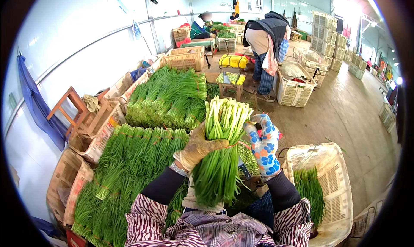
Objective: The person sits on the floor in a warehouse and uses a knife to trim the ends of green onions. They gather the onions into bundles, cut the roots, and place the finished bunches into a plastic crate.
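Note:
My left hand (200, 146), in a soiled tan glove, grips a thick bunch of garlic chives (223, 156) around its middle. The pale cut stems point up and away, and the green leaves hang toward my lap. A thin red tie (244, 145) runs from the bunch to my right hand (264, 143), which wears a white glove with blue and orange flowers. The right fingers are curled beside the stems, with the tie at the palm. Below the bunch, a black-handled knife (245, 171) lies by chopped chive trimmings (248, 156), partly hidden.
Tied chive bundles (142, 156) are laid in rows at left, with another pile (171, 98) beyond. At right stands a plastic crate (336, 195) holding chives (309, 192). Ahead are a low stool (230, 85), a bending person (266, 40) and a crate (296, 88). Crates (69, 182) line the left wall.

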A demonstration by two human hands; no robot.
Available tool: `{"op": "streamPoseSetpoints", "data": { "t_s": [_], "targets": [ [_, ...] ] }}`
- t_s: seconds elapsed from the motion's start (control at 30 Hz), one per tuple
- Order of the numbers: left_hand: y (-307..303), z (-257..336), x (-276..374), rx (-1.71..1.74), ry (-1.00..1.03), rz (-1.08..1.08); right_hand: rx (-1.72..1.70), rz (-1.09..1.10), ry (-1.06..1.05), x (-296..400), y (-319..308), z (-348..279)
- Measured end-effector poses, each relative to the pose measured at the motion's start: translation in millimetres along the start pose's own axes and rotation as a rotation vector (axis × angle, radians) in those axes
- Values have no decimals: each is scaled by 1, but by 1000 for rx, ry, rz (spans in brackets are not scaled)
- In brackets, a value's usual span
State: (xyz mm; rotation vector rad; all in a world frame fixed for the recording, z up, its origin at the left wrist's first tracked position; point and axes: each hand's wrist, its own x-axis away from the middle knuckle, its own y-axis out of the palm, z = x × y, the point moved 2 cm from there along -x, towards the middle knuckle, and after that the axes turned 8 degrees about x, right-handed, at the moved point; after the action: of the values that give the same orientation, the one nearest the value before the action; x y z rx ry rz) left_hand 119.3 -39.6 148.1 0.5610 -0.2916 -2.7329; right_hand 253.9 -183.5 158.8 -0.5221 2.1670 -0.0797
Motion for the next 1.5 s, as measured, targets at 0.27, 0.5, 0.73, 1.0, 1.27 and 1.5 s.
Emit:
{"op": "streamPoseSetpoints", "data": {
  "t_s": [0.27, 0.5, 0.73, 1.0, 1.27, 1.5],
  "targets": [
    [-20, 69, -6, -538, -58, -200, 202, -35, -90, 9, 4, -9],
    [-67, 19, 36, -836, -377, -258, 142, -4, 228, 70, 23, 60],
    [-111, -61, 68, -848, -514, -336, 164, -268, 117, 100, 47, 29],
    [-102, -113, 87, -518, -567, -128, 140, -405, 263, 130, 64, 61],
    [-103, -134, 99, -643, -257, 73, 405, -411, 174, 137, 74, 60],
    [-64, -112, 91, -1001, -263, 44, 453, -448, 197, 134, 73, 61]
  ]
}}
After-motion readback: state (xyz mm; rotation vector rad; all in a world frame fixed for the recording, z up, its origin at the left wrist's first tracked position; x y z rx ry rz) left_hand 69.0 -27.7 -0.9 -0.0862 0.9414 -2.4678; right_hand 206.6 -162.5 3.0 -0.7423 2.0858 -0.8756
